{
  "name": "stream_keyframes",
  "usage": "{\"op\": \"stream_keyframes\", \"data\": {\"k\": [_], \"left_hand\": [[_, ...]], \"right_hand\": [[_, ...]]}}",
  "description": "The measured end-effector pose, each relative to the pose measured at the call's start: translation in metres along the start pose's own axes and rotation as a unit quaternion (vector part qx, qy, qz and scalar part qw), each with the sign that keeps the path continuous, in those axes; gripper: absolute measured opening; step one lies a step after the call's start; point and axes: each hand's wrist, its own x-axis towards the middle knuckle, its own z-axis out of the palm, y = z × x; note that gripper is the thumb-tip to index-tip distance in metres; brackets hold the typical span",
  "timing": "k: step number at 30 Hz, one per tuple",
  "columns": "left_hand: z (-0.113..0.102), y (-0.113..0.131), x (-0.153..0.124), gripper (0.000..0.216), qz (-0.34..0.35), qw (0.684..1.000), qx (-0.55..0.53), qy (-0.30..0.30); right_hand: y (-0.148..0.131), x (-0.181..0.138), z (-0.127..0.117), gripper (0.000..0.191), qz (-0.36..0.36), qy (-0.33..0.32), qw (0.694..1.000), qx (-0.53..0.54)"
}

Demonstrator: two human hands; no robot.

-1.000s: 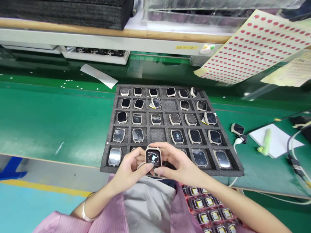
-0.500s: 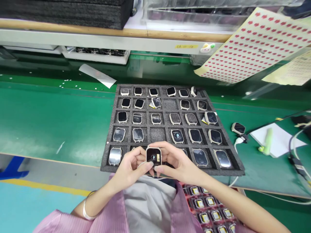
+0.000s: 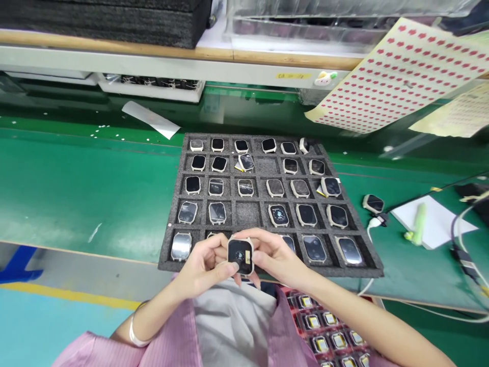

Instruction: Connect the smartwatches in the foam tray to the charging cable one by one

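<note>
Between my two hands is a smartwatch case (image 3: 236, 250), its dark screen lit with a small dial and a yellow label near its right side. My left hand (image 3: 208, 265) grips its left edge, the thumb near the lower left of the screen. On the other side, my right hand (image 3: 278, 257) pinches the right edge, fingers behind and thumb by the label. Both hands are over the front edge of a dark foam tray (image 3: 248, 214), whose compartments hold several more watch cases. One of these, a watch with a lit dial (image 3: 278, 215), lies just beyond my right hand.
To the right are a loose watch (image 3: 373, 203), a white cable plug (image 3: 375, 222), and a green pen-like item (image 3: 420, 224) on white paper. A sheet of red stickers (image 3: 397, 76) hangs from the shelf. Below my right arm sits a red tray (image 3: 296, 316) of packed parts.
The watch in my hands has tilted to face up more and sits slightly lower. My right thumb has moved from the screen's bottom edge to its right side.
</note>
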Motion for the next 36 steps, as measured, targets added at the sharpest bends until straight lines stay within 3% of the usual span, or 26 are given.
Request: {"op": "stream_keyframes", "data": {"k": [4, 8, 11, 13, 17, 20, 23, 26, 30, 36], "left_hand": [[0.001, 0.000, 0.000, 0.022, 0.009, 1.000, 0.009, 0.019], [0.005, -0.001, -0.001, 0.020, 0.007, 0.998, 0.040, 0.044], [0.007, -0.002, -0.002, 0.021, 0.002, 0.997, 0.052, 0.060], [0.008, -0.003, -0.001, 0.023, -0.014, 0.995, 0.060, 0.078], [0.008, -0.003, 0.002, 0.030, -0.061, 0.993, 0.075, 0.066], [0.007, -0.001, 0.002, 0.041, -0.088, 0.991, 0.083, 0.053], [0.007, 0.003, -0.001, 0.030, -0.097, 0.989, 0.084, 0.069], [0.003, 0.009, -0.008, 0.018, -0.088, 0.987, 0.094, 0.101], [-0.007, 0.014, -0.018, 0.014, -0.049, 0.980, 0.104, 0.162], [-0.013, 0.012, -0.012, 0.026, 0.002, 0.978, 0.096, 0.185]], "right_hand": [[-0.013, -0.002, 0.003, 0.032, 0.022, -0.014, 0.999, -0.033], [-0.018, -0.005, 0.003, 0.042, 0.022, -0.027, 0.998, -0.060], [-0.017, -0.008, 0.001, 0.051, 0.020, -0.012, 0.986, -0.165], [-0.018, -0.010, 0.001, 0.056, 0.007, 0.011, 0.954, -0.299], [-0.033, -0.011, 0.002, 0.045, -0.032, 0.037, 0.852, -0.521], [-0.048, -0.004, -0.002, 0.035, -0.032, 0.039, 0.851, -0.523], [-0.051, 0.007, -0.016, 0.027, -0.060, 0.085, 0.840, -0.533], [-0.041, 0.018, -0.034, 0.032, -0.073, 0.096, 0.777, -0.618], [-0.032, 0.028, -0.044, 0.043, -0.058, 0.059, 0.684, -0.725], [-0.033, 0.062, -0.029, 0.028, -0.088, -0.021, 0.644, -0.760]]}}
